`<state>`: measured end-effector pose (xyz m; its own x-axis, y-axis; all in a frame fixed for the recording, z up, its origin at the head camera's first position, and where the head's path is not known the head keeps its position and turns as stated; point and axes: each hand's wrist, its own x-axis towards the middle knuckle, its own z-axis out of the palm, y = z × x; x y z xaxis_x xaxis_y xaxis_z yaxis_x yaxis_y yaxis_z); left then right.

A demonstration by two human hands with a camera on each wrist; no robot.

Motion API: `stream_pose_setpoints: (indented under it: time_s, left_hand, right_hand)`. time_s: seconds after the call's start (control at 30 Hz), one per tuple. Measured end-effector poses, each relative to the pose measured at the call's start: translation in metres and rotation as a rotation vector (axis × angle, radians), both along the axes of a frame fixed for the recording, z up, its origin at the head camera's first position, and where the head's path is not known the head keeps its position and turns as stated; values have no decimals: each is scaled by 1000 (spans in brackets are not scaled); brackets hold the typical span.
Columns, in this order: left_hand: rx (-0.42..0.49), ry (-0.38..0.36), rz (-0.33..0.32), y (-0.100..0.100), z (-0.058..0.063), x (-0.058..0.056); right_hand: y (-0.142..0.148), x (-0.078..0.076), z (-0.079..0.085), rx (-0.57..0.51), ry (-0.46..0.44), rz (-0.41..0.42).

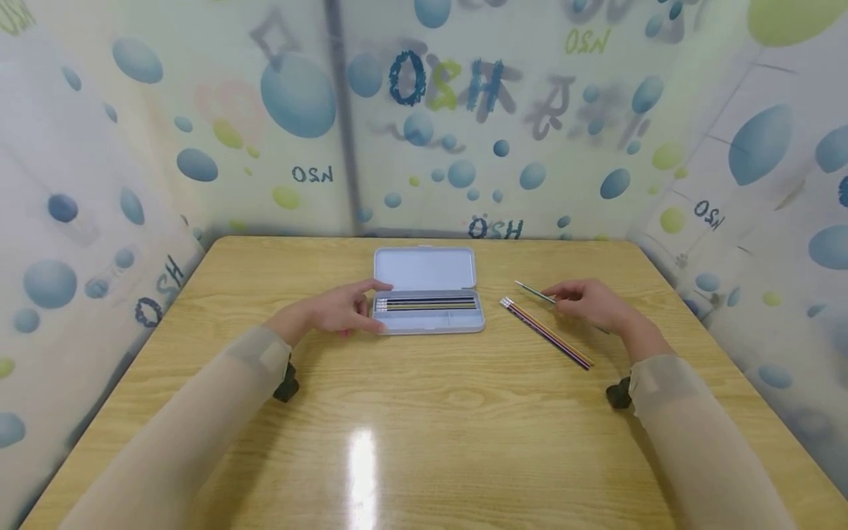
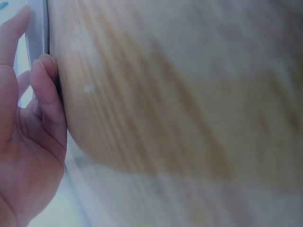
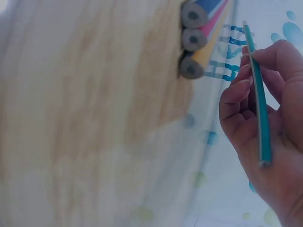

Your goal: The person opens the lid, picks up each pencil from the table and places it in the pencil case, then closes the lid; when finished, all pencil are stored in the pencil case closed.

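Enclosed booth-like workspace, exact kind unclear. Wood-grain counter; behind it and along both its sides, pale walls printed with bubbles, lettering.

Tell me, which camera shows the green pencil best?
The right wrist view: the green pencil appears large and close, both ends visible, in the right hand. The head view shows it small and thin, partly hidden by that hand. The left wrist view doesn't show it.

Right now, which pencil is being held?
The green pencil, pinched by the right hand; three other pencils lie side by side on the table, and the rest sit in the open case.
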<state>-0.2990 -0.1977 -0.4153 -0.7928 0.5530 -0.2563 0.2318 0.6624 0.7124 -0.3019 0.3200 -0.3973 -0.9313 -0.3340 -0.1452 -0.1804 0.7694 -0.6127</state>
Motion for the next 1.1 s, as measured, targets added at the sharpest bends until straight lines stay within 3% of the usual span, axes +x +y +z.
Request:
stream_pose_setpoints:
  time_s: [0.37, 0.7, 0.93, 1.1]
  left_hand:
    - [-11, -2, 18, 0, 1, 1]
    - [-11, -11, 19, 1, 2, 1]
    - [-13, -15, 20, 1, 1, 0]
    - [-13, -19, 18, 0, 1, -1]
  right_hand:
    - [-20, 0, 16, -32, 18, 60]
    - [-61, -2, 28, -31, -57, 152]
    - [-93, -10, 24, -22, 25, 268]
    - [-116, -13, 21, -22, 38, 293]
